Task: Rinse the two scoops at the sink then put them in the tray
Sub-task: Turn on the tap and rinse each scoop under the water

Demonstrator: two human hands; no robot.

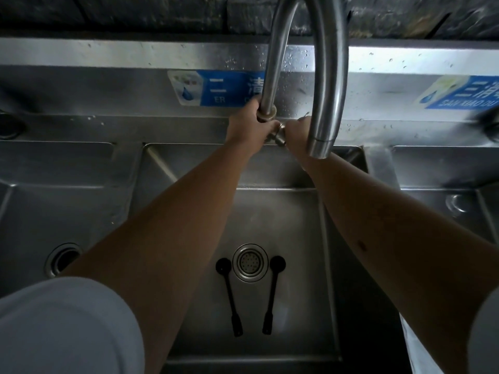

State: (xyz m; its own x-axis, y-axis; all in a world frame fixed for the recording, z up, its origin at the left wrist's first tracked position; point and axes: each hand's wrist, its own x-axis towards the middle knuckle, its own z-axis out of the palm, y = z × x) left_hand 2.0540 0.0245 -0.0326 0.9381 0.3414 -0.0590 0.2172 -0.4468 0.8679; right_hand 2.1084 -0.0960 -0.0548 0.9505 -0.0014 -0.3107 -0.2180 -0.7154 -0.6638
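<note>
Both hands are gripping the tap [270,76]: left hand [249,125] closing around its base, right hand [298,133] on the valve. Two scoops [229,295] are lying beside the drain [250,262]. A sudden gush is likely to splash.

both hands [249,125] [298,133] outstretched, fingers curled

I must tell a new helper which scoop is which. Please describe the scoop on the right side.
Find the middle sink basin under the curved faucet. On its floor, a round drain sits between two black scoops. The right scoop has its bowl right of the drain.
</note>
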